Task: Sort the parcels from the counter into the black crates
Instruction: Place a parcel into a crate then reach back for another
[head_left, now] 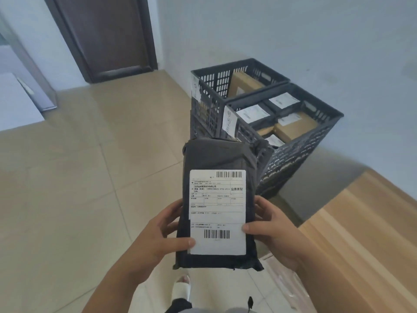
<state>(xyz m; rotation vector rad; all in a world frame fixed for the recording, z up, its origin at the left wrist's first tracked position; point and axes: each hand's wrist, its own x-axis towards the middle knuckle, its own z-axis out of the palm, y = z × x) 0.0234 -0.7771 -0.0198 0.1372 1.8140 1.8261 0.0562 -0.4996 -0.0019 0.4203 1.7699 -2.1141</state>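
You hold a dark grey parcel [220, 159] upright in both hands at the lower centre of the frame, its white label [217, 212] facing you, with a barcode near the top and another near the bottom. Your left hand [158, 233] grips the parcel's lower left edge, thumb lying across the label's bottom corner and fingers curled behind. Your right hand [270, 227] grips the lower right edge the same way, thumb pressed on the label's right side. Past the parcel, right of centre, two black crates stand on the tiled floor [79, 177] against a pale wall, one behind the other and touching. The near crate [300, 150] holds several parcels, some dark with white labels, some brown cardboard; a paper tag hangs on its left corner. The far crate [216, 80] holds a brown box [244, 83] and also carries a paper tag. A wooden counter [365, 233] fills the lower right of the frame. A dark door [106, 35] stands in the upper left. Your foot in a pale slipper [181, 288] shows at the bottom, below the parcel.
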